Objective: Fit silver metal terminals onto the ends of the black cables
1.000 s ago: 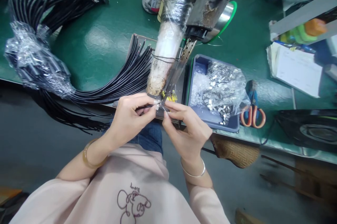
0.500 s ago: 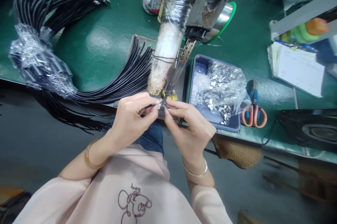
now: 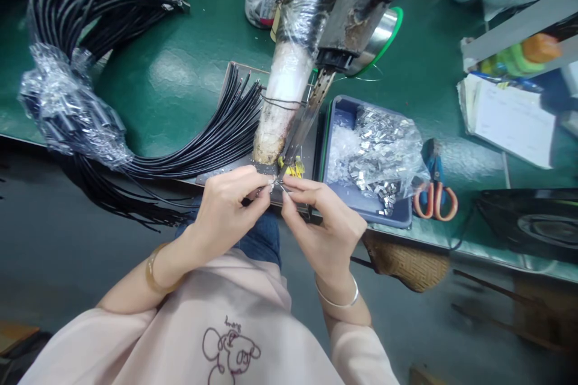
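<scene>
My left hand (image 3: 235,207) is closed in a pinch on what looks like a black cable end, mostly hidden by the fingers. A tiny silvery piece (image 3: 276,182) shows at its fingertips. Opposite it, my right hand (image 3: 327,222) pinches a thin silvery wire (image 3: 284,187) between thumb and fingers. Both sets of fingertips almost meet just under the tip of a soldering iron (image 3: 302,129), which slants down from a clamp. Left of the iron hangs a white, plastic-wrapped tube (image 3: 284,78) with a scorched mouth. Behind the fingertips lies a small yellow piece (image 3: 295,167).
Black cables (image 3: 203,147) fan across the bench from a plastic-wrapped bundle (image 3: 74,108). At right, a blue tray (image 3: 370,213) holds a bag of small metal connectors (image 3: 383,138). Beside it lie orange-handled scissors (image 3: 436,198), papers (image 3: 510,120) and a black device (image 3: 533,219).
Both hands keep their pinch, with fingertips nearly in the same place under the iron tip. The left hand has shifted down very slightly. Small bright specks now show around the left fingers.
</scene>
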`<state>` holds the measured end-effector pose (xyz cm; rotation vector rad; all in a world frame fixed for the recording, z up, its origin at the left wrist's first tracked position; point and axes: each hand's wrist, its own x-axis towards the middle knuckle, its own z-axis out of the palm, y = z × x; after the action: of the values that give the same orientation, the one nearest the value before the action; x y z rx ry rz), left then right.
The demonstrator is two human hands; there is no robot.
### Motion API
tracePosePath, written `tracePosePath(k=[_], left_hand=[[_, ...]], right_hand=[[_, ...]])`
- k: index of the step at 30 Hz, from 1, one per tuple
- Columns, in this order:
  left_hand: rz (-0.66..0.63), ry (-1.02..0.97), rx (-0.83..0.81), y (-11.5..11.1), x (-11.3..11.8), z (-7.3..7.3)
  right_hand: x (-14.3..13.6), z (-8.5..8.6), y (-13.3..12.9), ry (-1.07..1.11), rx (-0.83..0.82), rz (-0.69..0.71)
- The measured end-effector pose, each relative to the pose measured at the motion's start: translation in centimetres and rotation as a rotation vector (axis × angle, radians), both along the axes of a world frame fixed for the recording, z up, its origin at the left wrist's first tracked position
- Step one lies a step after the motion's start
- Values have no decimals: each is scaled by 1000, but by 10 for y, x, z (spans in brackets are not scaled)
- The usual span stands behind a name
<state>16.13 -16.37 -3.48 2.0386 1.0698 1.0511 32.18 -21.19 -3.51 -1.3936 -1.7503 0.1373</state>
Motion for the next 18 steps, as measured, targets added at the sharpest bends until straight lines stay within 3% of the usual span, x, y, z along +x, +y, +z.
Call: tracePosePath(k=[5, 8, 11, 15, 18], left_hand=[[-6, -68, -33, -5, 1, -8], [46, -133, -94, -12, -1, -13], [-26, -233, -278, -17, -6, -11], [-204, -361, -660, -15, -14, -3], [-237, -394, -738, -13, -17, 0]], right_hand=[[3, -4, -6, 12, 49, 2], [9, -7, -16, 184, 56, -64], [16, -7, -27, 365, 57, -176], [12, -6, -27, 173, -104, -68], [-1, -7, -20, 88, -147, 19]])
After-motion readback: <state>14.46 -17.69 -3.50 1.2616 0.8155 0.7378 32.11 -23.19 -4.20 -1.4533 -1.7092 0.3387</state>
